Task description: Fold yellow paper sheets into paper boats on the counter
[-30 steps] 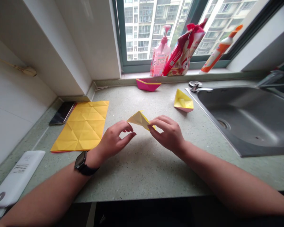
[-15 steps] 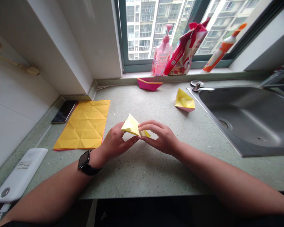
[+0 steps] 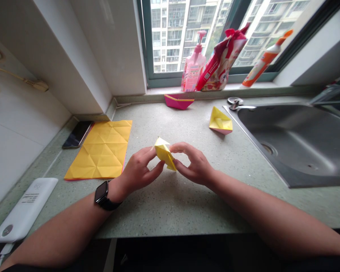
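Observation:
A small folded yellow paper piece (image 3: 164,153) is held a little above the counter, between my two hands. My left hand (image 3: 140,168) grips its left side, the thumb on the near face and the fingers behind. On the opposite side, my right hand (image 3: 194,162) pinches it with thumb and fingertips. Some fingertips are hidden behind the paper. Farther back lie a pink paper boat (image 3: 179,102) near the sill and a yellow-and-pink paper boat (image 3: 221,121) beside the sink.
To the left, creased orange-yellow paper sheets (image 3: 103,151) lie next to a phone (image 3: 78,134) and a white power bank (image 3: 25,209). A steel sink (image 3: 286,179) is at the right. A pink pump bottle (image 3: 194,68), a red bag (image 3: 222,64) and an orange-white bottle (image 3: 265,60) stand on the sill.
The yellow paper has been turned between my hands, from lying nearly flat to tilting down toward the right with another face showing. My fingers have shifted their hold on it.

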`<state>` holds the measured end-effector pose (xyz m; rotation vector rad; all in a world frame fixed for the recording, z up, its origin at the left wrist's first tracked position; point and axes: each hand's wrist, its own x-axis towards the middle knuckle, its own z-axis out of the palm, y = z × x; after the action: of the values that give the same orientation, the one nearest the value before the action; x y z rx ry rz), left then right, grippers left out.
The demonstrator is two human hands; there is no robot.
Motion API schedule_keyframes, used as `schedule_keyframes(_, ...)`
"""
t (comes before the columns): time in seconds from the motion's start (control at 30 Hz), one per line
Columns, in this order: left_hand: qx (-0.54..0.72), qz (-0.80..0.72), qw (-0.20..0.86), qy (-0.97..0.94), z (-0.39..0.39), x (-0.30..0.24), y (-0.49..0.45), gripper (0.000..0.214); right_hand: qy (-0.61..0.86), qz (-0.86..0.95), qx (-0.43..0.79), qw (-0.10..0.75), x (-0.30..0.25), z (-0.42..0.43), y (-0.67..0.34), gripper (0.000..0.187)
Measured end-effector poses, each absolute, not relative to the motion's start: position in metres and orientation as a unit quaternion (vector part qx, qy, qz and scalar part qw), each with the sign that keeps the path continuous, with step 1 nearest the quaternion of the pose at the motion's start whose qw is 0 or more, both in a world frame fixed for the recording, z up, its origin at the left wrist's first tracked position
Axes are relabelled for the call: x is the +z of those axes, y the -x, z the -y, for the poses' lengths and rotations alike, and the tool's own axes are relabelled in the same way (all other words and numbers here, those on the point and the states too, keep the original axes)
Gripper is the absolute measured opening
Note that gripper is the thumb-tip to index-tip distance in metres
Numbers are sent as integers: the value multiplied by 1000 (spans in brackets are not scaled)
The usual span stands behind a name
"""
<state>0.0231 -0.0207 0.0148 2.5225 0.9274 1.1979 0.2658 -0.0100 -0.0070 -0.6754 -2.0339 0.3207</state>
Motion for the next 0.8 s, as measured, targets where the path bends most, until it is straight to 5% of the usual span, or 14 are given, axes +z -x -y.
schedule_keyframes(0.57,376,-356,73,-853,34,27,-29,19,360,817,-71,445,-7,5,-259,21)
schedule_keyframes(0.8,371,-400,66,-836,34,28,-29,23,375,806,-53,454,-6,5,-263,24)
